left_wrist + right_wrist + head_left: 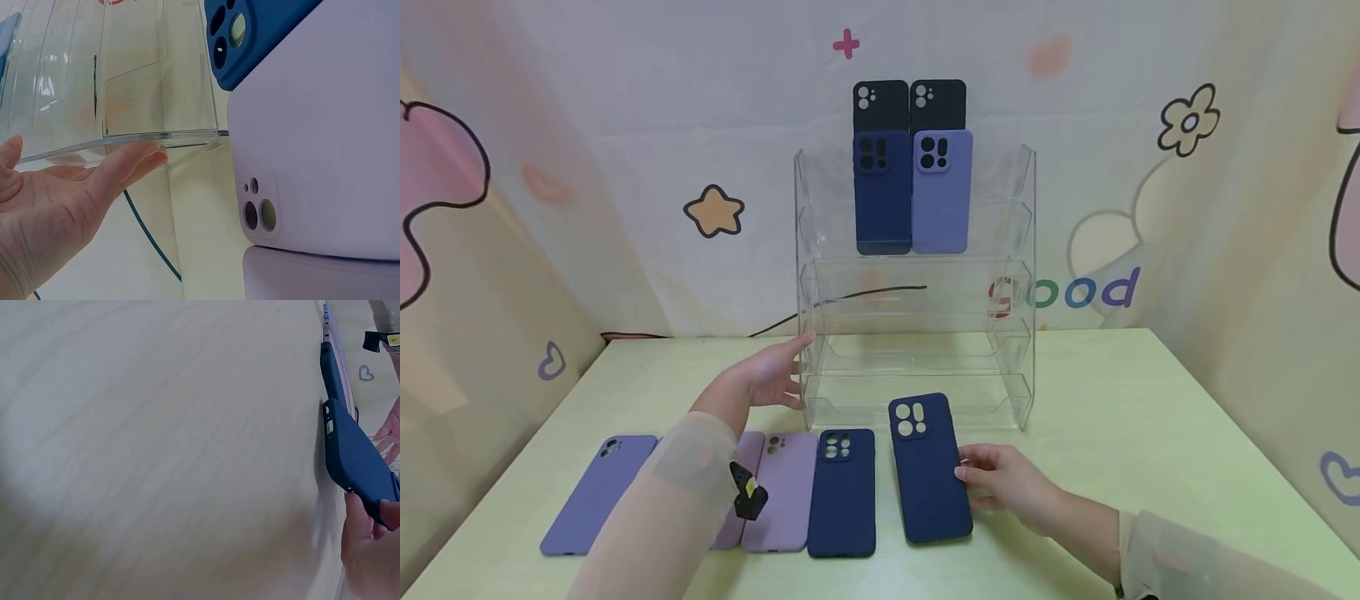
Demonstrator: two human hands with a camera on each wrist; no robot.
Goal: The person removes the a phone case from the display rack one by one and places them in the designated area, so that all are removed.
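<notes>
My right hand (1003, 483) pinches the right edge of a dark blue phone case (929, 475), thumb on its face. The case is tilted a little, and in the right wrist view its bottom end is close to the table. My left hand (772, 375) touches the left side wall of a clear tiered display rack (917, 362), its fingers fairly straight along the panel in the left wrist view. Another dark blue phone case (842, 500) lies just left of the held one. Beside it lies a pale purple phone case (781, 500).
Farther left lies a violet-blue phone case (598, 500); my left sleeve (662, 500) hides part of the row. High on the rack stand a dark blue case (882, 208) and a lavender case (942, 208), with two black cases (880, 108) behind. A printed curtain (625, 208) hangs behind the table.
</notes>
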